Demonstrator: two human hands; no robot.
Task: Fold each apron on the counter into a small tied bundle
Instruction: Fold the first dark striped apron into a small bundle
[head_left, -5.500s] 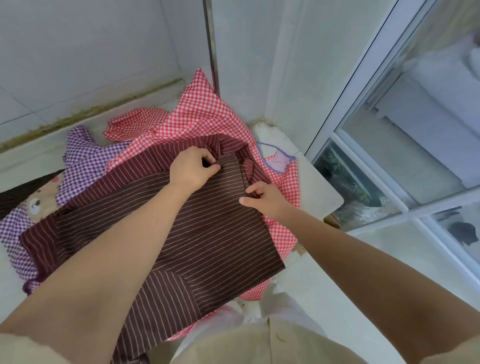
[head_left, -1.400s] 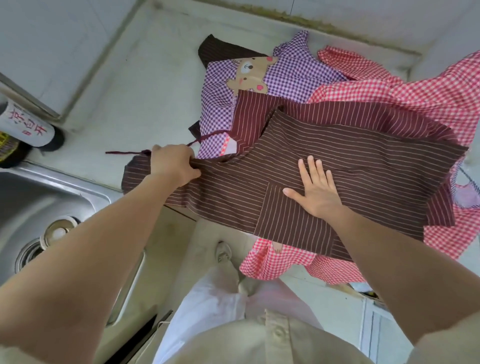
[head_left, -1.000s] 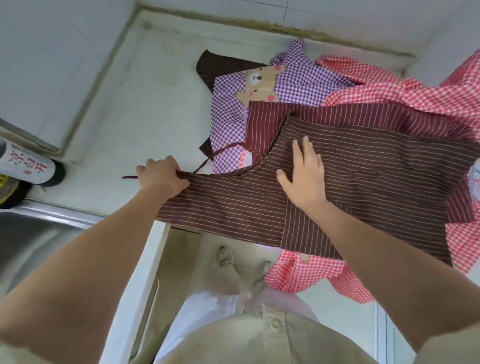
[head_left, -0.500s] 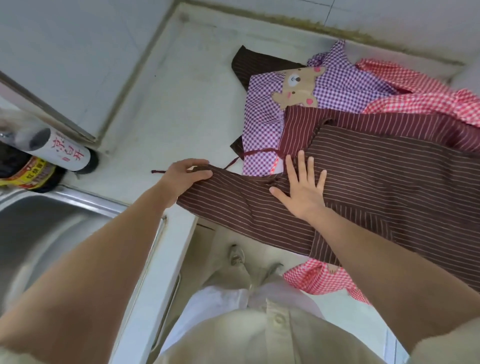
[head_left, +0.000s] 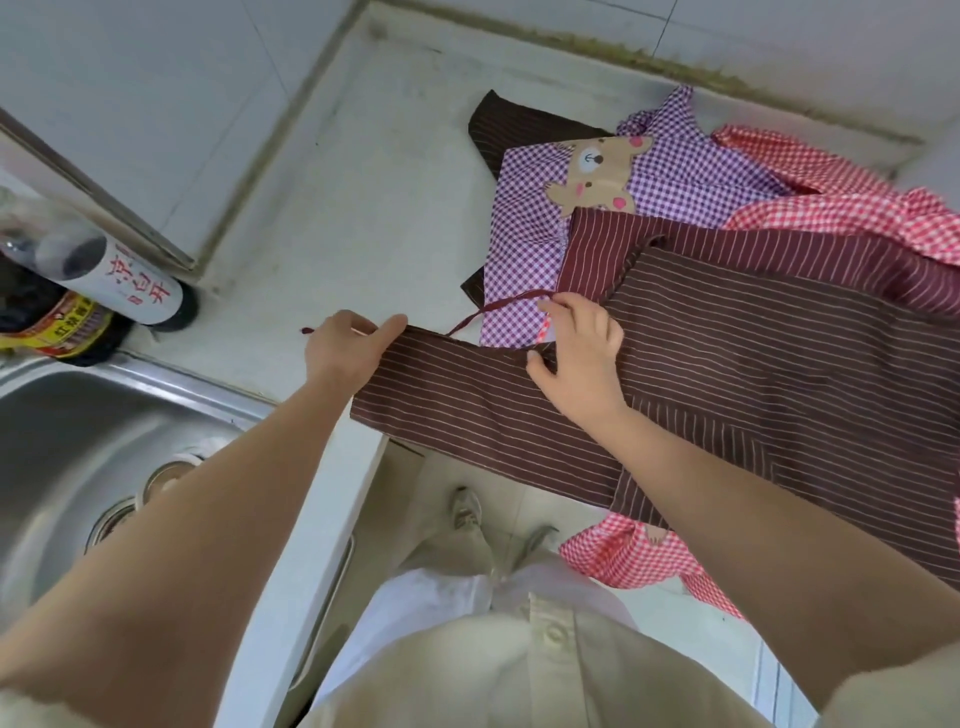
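Observation:
A maroon striped apron (head_left: 753, 364) lies spread over the counter (head_left: 374, 197), its near edge hanging over the front. My left hand (head_left: 345, 351) pinches its left corner, where a thin maroon tie string (head_left: 498, 309) runs off. My right hand (head_left: 584, 358) rests on the apron's upper edge, fingertips curled at the string, thumb on the cloth. Under it lie a purple checked apron (head_left: 524, 234) with a bear patch and a red checked apron (head_left: 841, 208). A dark striped cloth (head_left: 511, 124) pokes out behind the purple one.
A steel sink (head_left: 98, 447) sits at the left. Two bottles (head_left: 98, 280) stand in the corner beside it. Tiled walls close the counter at the back and left. My shoes and the floor show below the counter edge.
My right hand slid up from lying flat on the apron to its top edge, and its fingers curled at the tie string. My left hand kept hold of the left corner.

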